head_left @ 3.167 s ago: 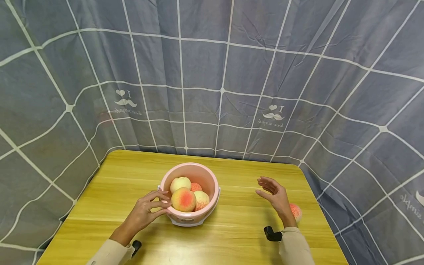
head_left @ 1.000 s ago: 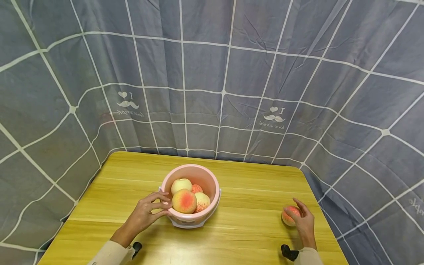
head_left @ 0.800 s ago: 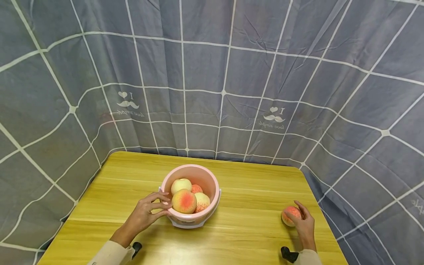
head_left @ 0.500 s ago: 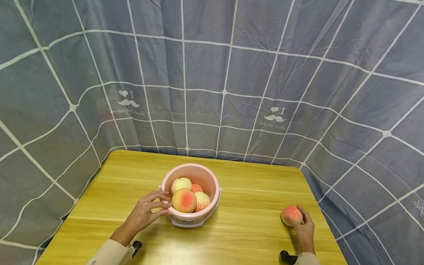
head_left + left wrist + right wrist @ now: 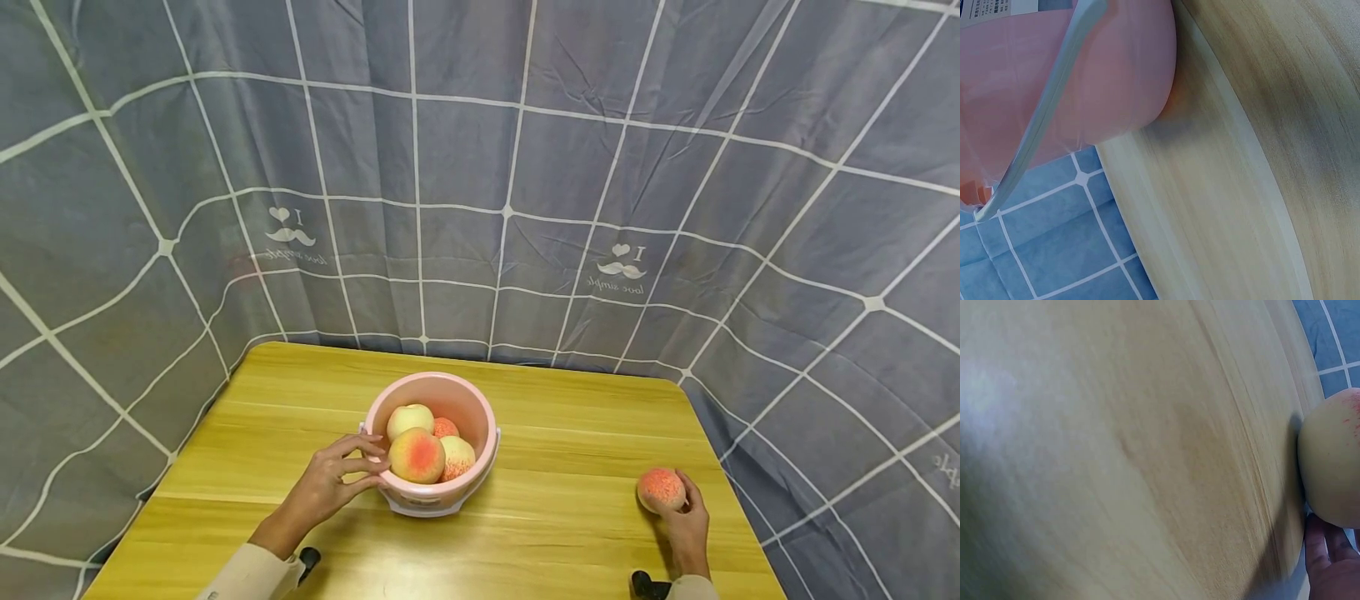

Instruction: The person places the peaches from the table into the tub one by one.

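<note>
A pink bucket (image 5: 480,417) stands left of the table's middle in the head view, with several peaches (image 5: 417,456) inside. My left hand (image 5: 330,479) holds its left rim, fingertips over the edge and thumb lower on the outer wall. In the left wrist view the bucket's wall (image 5: 1122,69) and its pale handle (image 5: 1044,112) show, while the hand is out of sight. Far to the right, my right hand (image 5: 688,521) grips a red-speckled peach (image 5: 662,487), thumb on its near side and fingers along its right. The right wrist view shows this peach (image 5: 1332,462) close against the tabletop, fingers (image 5: 1317,547) below it.
The yellow wood-grain table (image 5: 555,517) has rounded far corners. A grey-blue curtain (image 5: 465,150) with white grid lines surrounds its back and sides. Black wrist mounts (image 5: 308,563) sit at both cuffs.
My right hand has moved right and toward me from the middle right of the table to the lone peach, and its fingers have come round it. The left hand stays on the bucket rim.
</note>
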### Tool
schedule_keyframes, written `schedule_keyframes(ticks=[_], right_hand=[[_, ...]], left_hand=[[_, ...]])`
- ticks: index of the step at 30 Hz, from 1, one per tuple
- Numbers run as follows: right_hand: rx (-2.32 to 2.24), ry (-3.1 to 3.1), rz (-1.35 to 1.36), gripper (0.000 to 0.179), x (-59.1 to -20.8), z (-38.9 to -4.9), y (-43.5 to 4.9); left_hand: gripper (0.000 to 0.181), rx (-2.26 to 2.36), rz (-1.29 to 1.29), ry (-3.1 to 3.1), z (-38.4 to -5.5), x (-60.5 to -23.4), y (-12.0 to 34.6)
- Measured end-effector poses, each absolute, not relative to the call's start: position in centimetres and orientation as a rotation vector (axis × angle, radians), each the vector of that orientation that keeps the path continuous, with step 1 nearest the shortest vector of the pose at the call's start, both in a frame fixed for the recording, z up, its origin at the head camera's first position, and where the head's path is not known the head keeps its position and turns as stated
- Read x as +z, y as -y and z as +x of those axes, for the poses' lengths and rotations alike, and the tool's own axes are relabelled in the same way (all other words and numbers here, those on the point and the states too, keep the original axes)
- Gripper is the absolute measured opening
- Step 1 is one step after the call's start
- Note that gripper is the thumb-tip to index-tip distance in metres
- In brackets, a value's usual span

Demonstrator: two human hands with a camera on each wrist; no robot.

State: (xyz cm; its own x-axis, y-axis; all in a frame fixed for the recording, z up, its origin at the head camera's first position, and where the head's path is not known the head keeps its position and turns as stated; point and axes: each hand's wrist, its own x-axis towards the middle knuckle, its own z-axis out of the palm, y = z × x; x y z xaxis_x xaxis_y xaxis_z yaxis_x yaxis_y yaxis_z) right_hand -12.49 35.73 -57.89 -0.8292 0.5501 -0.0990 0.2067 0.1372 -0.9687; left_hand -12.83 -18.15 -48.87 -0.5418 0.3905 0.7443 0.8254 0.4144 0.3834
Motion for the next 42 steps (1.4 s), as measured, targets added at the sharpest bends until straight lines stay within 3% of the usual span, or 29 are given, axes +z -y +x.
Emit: schedule_keyframes(ticks=[20,32,42], right_hand=[[1.735,2.154,-0.732,0.086,-58.2,-12.3,-35.7],[1.788,2.257,-0.673,0.083,-58.0,-12.7,-34.1],[1.831,2.341,-0.535,0.080,-57.1,-13.4,-31.8]], left_hand=[[0.036,-1.006,-1.020,2.128,-12.8,-49.0,18.1],[0.025,-0.999,-1.019,2.119,-12.8,-49.1,18.2],[0.026,-0.996,-1.024,2.114,-12.9,-49.1,18.3]])
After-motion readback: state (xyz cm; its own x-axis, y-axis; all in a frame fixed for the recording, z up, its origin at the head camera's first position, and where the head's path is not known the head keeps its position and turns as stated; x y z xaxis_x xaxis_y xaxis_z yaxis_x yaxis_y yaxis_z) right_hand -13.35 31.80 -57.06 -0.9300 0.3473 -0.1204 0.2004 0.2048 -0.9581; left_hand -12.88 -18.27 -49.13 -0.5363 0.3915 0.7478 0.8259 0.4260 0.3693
